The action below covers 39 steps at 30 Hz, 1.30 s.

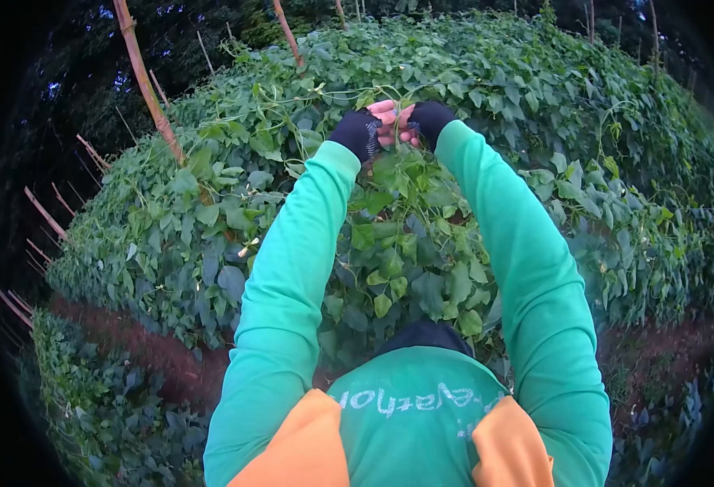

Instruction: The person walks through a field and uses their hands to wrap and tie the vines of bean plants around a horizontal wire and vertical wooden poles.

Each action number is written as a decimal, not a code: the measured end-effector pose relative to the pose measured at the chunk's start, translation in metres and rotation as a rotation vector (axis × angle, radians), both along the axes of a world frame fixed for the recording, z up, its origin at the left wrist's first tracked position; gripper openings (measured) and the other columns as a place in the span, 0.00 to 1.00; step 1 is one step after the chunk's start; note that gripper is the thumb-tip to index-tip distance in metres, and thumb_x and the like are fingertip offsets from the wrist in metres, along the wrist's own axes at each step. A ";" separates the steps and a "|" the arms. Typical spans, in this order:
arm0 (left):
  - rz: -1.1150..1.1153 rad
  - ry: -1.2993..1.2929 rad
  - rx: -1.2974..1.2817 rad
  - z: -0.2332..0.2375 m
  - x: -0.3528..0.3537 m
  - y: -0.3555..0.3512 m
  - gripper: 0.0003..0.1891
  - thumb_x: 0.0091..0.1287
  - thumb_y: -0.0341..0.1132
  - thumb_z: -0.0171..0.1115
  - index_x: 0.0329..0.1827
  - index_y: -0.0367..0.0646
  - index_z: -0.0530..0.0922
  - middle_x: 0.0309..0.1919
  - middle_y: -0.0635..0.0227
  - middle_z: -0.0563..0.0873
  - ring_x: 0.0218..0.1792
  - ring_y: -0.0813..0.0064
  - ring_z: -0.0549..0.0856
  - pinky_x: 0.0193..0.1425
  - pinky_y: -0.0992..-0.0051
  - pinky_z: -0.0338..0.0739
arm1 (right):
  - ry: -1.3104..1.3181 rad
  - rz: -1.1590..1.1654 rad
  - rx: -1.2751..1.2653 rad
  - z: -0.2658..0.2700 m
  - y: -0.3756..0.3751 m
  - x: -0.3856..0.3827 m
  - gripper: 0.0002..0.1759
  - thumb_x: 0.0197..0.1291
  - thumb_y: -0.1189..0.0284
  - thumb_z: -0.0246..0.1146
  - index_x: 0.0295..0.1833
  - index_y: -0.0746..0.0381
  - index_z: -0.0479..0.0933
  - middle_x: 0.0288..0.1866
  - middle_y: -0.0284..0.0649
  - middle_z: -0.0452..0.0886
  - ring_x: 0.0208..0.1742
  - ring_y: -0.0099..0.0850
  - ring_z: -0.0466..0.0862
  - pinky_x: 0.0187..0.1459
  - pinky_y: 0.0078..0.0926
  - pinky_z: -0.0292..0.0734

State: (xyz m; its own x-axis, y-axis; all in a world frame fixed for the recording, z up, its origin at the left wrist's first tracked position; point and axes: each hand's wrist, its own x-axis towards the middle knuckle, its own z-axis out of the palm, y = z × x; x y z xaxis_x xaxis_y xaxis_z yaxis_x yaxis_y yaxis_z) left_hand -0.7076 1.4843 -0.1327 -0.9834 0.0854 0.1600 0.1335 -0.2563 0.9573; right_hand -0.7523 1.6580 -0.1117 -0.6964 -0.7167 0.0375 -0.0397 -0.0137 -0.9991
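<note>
Both my arms reach forward in green sleeves, and the hands meet over the foliage. My left hand (365, 131), in a dark glove that leaves the fingers bare, has its fingers curled in toward the other hand. Close against it is my right hand (427, 123), gloved the same way, fingers bent. Thin green vine stems (398, 116) pass between the fingers, and both hands appear closed on them. A leafy clump of vine (405, 191) hangs just below the hands. The fingertips partly hide one another, so the exact grip is hard to make out.
Dense climbing vines (495, 73) spread around and beyond the hands. A thick wooden stake (147, 81) leans at the left, with thinner stakes (46, 213) farther along. Reddish soil (138, 341) shows between the rows. A pale flower (248, 247) sits among leaves left of my arm.
</note>
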 end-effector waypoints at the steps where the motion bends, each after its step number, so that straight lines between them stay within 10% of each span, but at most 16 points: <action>1: -0.002 -0.001 -0.001 0.001 0.000 -0.001 0.26 0.60 0.35 0.67 0.61 0.39 0.71 0.48 0.64 0.81 0.45 0.72 0.82 0.50 0.69 0.78 | 0.053 0.030 0.018 0.002 0.000 0.005 0.11 0.56 0.66 0.66 0.37 0.64 0.80 0.30 0.32 0.82 0.21 0.17 0.74 0.19 0.14 0.69; 9: 0.288 0.046 0.076 -0.010 0.023 -0.023 0.14 0.64 0.32 0.60 0.53 0.43 0.74 0.45 0.63 0.82 0.44 0.69 0.83 0.48 0.70 0.80 | 0.070 0.072 0.025 -0.016 0.002 -0.012 0.13 0.55 0.63 0.66 0.39 0.61 0.80 0.31 0.36 0.83 0.25 0.23 0.80 0.24 0.22 0.74; 15: 0.226 0.118 0.492 -0.021 0.074 0.005 0.13 0.72 0.39 0.51 0.47 0.37 0.71 0.44 0.56 0.81 0.45 0.61 0.83 0.54 0.63 0.78 | 1.061 -0.621 -0.204 -0.045 0.021 0.033 0.11 0.54 0.67 0.66 0.41 0.60 0.80 0.34 0.41 0.81 0.37 0.36 0.82 0.38 0.29 0.76; 21: 0.512 0.607 -0.288 0.007 0.102 0.080 0.14 0.71 0.39 0.53 0.50 0.37 0.76 0.45 0.59 0.80 0.44 0.72 0.81 0.50 0.73 0.75 | 1.196 -0.703 -0.313 -0.053 0.005 0.072 0.14 0.51 0.72 0.67 0.45 0.60 0.79 0.41 0.42 0.78 0.39 0.40 0.80 0.39 0.34 0.76; 31: 0.613 0.809 -0.832 0.020 0.069 0.093 0.16 0.66 0.41 0.58 0.51 0.41 0.81 0.52 0.53 0.79 0.52 0.62 0.79 0.56 0.70 0.72 | 0.824 -0.726 -0.696 -0.060 -0.021 0.054 0.08 0.63 0.75 0.53 0.40 0.64 0.78 0.39 0.36 0.76 0.39 0.26 0.77 0.41 0.26 0.72; 33: 0.649 0.861 -1.004 0.024 0.064 0.091 0.18 0.65 0.41 0.59 0.54 0.43 0.80 0.52 0.54 0.79 0.52 0.63 0.79 0.55 0.70 0.73 | -0.043 -0.188 -1.286 -0.057 -0.023 0.053 0.07 0.63 0.74 0.55 0.35 0.64 0.77 0.41 0.40 0.78 0.40 0.30 0.78 0.43 0.25 0.73; 37: 0.655 0.897 -1.029 0.029 0.076 0.092 0.17 0.64 0.39 0.61 0.54 0.43 0.79 0.51 0.54 0.79 0.52 0.62 0.79 0.54 0.70 0.74 | -0.056 -0.207 -1.292 -0.050 -0.022 0.050 0.08 0.65 0.71 0.56 0.37 0.63 0.75 0.39 0.38 0.78 0.36 0.25 0.77 0.40 0.22 0.73; 39: 0.668 0.939 -0.874 0.031 0.086 0.082 0.14 0.62 0.35 0.61 0.50 0.41 0.80 0.48 0.55 0.80 0.49 0.61 0.81 0.51 0.69 0.75 | 0.119 -0.599 -0.842 -0.045 -0.015 0.044 0.09 0.63 0.68 0.59 0.40 0.63 0.73 0.35 0.38 0.79 0.32 0.24 0.77 0.40 0.22 0.74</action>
